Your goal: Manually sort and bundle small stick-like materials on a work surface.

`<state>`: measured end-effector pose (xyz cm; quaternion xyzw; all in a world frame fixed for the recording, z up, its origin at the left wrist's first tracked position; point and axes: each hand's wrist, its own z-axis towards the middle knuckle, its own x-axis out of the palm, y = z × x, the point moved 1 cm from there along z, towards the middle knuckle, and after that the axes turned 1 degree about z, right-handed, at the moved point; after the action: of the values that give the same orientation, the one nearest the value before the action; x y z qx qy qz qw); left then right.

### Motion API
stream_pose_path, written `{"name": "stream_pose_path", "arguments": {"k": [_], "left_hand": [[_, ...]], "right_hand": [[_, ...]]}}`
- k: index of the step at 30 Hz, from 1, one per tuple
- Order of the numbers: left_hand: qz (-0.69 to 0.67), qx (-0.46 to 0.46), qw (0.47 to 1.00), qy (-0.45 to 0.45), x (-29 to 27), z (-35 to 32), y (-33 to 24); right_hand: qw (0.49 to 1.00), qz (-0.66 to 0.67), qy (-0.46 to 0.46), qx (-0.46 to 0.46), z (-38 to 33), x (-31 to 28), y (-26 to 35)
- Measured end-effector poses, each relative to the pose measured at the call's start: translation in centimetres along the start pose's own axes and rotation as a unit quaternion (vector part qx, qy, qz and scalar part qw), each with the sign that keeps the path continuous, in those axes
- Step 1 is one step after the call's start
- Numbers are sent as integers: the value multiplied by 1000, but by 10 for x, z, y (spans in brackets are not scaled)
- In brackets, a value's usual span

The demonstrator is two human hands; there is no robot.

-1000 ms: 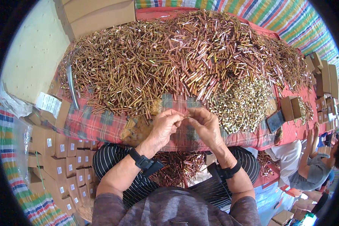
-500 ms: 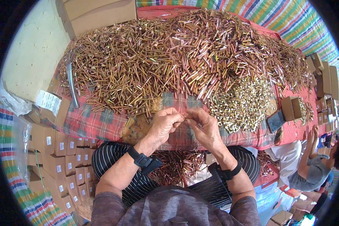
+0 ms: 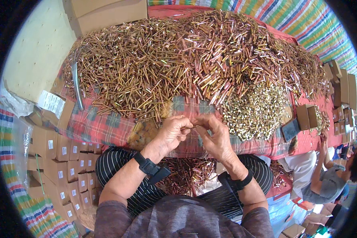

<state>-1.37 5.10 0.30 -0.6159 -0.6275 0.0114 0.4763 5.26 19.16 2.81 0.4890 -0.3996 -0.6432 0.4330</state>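
My left hand [image 3: 172, 131] and my right hand [image 3: 215, 135] meet over the front of the cloth-covered table. Between the fingertips of my left hand is a thin copper-coloured metal rod [image 3: 189, 127], mostly hidden by the fingers. My right thumb and finger pinch at its right end; whether they hold a separate small piece is too small to see. Beyond my hands spreads a wide heap of copper-coloured metal rods [image 3: 146, 71]. Right of my right hand lies a pile of small, shiny, brass-coloured nut-like pieces [image 3: 254, 111].
More rods [image 3: 190, 172] lie below the table edge, between my knees. A curved metal bar [image 3: 77, 85] rests at the left. Stacked cartons [image 3: 61, 158] stand lower left. A small open carton [image 3: 306, 116] and a dark tray [image 3: 290, 129] sit right. Another person [image 3: 325, 182] works at far right.
My hands stay together at the rod, with only slight finger movement. The view has shifted slightly. At the far right, the other person's arm has moved.
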Motion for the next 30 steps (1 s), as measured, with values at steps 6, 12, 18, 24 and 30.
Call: {"name": "stream_pose_path", "arguments": {"k": [6, 12, 18, 24, 30], "left_hand": [[101, 70, 992, 18, -7, 1, 3], [158, 130, 978, 28, -1, -5, 3], [156, 106, 982, 11, -3, -5, 2], [87, 82, 992, 30, -6, -5, -2], [97, 79, 992, 25, -5, -4, 0]], "right_hand": [[996, 16, 23, 85, 0, -1, -5], [997, -26, 13, 66, 0, 2, 3], [984, 108, -4, 144, -2, 7, 3], [994, -98, 49, 7, -1, 0, 7], [999, -35, 33, 19, -1, 0, -1]]}}
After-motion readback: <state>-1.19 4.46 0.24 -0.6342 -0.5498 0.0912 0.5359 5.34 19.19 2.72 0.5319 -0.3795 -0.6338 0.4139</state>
